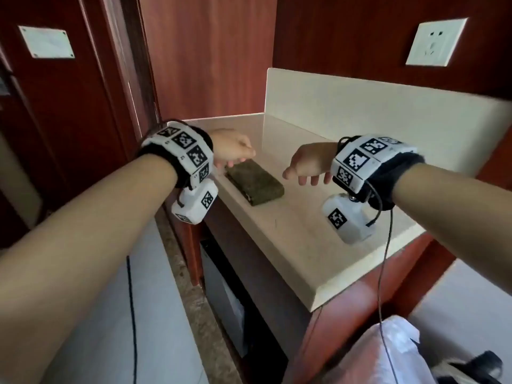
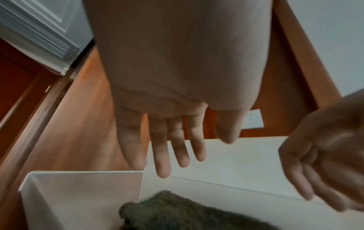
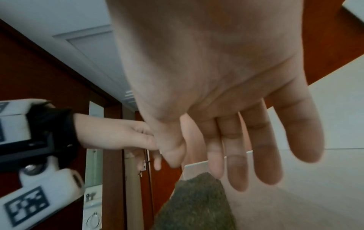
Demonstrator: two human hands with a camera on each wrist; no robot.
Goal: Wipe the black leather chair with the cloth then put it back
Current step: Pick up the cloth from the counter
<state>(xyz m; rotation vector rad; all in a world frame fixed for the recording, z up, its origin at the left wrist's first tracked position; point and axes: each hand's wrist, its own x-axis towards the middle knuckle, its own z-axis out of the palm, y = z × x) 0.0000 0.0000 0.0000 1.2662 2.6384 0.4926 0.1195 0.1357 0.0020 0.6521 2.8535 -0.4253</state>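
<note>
Two empty hands flank the folded cloth [image 1: 255, 184] at mid-frame in the head view: it lies on the pale surface [image 1: 318, 245], long axis running upper left to lower right, with the left hand [image 1: 232, 148] just above its upper-left end and the right hand [image 1: 310, 164] further off to the right. From the left wrist, the left fingers [image 2: 161, 155] hang straight and apart above the cloth at the bottom edge. From the right wrist, the right fingers [image 3: 236, 163] are likewise loose and spread, with the cloth below at lower centre.

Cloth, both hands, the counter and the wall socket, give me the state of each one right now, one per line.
cloth: folded, lying flat on the counter, held by neither hand.
left hand: open, fingers extended above the cloth's far end; contact cannot be told.
right hand: open, fingers relaxed, hovering beside the cloth.
counter: bare apart from the cloth.
wall socket: nothing plugged in.
</note>
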